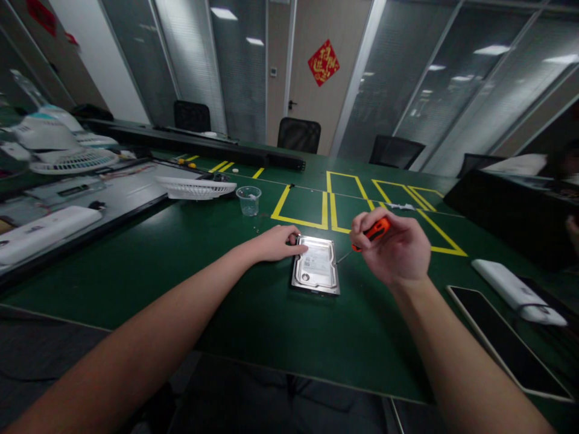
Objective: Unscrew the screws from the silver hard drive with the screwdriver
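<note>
A silver hard drive (319, 265) lies flat on the green table in front of me. My left hand (281, 243) grips its upper left corner, thumb on the top face and fingers along the far left edge. In my right hand (393, 244) is a screwdriver with an orange and black handle (378, 231), fingers wrapped round it. Its thin shaft (346, 257) slants down to the left, and the tip is at the drive's right edge. Whether the tip sits in a screw is too small to tell.
A clear plastic cup (249, 201) stands behind my left hand, near a white fan grille (196, 187). At right lie a tablet-like black panel (509, 337) and a white power bank-shaped block (515, 292). Yellow tape (298, 222) marks the table; a person's hand (572, 229) shows far right.
</note>
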### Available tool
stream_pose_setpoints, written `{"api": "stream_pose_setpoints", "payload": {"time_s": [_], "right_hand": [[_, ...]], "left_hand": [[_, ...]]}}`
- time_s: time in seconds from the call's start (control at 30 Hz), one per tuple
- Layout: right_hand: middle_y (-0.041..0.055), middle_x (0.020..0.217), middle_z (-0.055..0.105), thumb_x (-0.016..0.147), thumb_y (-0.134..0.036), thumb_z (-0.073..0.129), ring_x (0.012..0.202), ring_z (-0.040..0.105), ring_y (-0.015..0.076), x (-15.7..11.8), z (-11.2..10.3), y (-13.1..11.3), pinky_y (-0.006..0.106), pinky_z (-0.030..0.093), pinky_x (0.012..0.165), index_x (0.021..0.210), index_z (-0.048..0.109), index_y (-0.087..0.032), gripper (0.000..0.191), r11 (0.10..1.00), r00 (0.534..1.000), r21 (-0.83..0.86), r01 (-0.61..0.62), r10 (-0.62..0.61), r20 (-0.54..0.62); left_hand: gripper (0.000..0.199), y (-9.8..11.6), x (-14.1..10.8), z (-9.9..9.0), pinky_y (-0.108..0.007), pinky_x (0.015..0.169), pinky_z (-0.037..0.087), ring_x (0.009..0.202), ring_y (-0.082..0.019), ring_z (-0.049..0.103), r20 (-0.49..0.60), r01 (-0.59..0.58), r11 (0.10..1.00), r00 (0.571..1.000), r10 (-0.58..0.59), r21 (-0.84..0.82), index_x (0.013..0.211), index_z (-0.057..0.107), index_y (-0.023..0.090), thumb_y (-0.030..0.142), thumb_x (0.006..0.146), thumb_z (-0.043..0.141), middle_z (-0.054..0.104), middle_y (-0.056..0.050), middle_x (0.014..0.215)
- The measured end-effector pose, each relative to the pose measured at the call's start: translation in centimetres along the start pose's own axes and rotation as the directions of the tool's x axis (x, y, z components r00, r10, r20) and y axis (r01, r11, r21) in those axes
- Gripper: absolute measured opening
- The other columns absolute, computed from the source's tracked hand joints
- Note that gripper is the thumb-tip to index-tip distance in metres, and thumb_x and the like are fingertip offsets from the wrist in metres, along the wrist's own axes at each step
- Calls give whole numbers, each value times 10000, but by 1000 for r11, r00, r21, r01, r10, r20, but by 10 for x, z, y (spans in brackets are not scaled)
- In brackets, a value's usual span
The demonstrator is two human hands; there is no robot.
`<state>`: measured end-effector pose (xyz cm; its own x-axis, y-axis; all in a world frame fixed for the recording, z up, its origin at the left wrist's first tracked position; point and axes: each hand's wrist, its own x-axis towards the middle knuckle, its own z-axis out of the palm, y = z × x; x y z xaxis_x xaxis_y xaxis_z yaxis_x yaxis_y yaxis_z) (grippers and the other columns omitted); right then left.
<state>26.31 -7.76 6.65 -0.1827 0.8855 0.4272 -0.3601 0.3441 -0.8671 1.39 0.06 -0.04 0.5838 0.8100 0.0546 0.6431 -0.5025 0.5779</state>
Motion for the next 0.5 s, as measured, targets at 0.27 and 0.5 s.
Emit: {"api": "stream_pose_setpoints", "payload": {"time_s": [0.27, 0.5], "right_hand": [[51, 742, 583, 876, -410, 561, 595, 489, 141, -1, 2, -1, 311, 407, 573, 679, 650, -197, 303, 999, 1000, 26, -25, 25, -3], [26, 728, 593, 816, -343, 633, 621, 533, 150, -2, 3, 0, 297, 396, 570, 733, 587, -216, 158, 1000, 999, 23, -15, 16, -48]], "left_hand": [[644, 1, -1, -1, -318, 722, 428, 888, -228, 626, 2, 18, 1000, 1000, -18, 0, 1234, 608, 188, 706, 852, 577, 695, -76, 1044], [639, 2, -1, -2, -321, 722, 425, 886, -228, 627, 19, 31, 999, 999, -31, -14, 1235, 604, 198, 707, 849, 575, 696, -75, 1058]]}}
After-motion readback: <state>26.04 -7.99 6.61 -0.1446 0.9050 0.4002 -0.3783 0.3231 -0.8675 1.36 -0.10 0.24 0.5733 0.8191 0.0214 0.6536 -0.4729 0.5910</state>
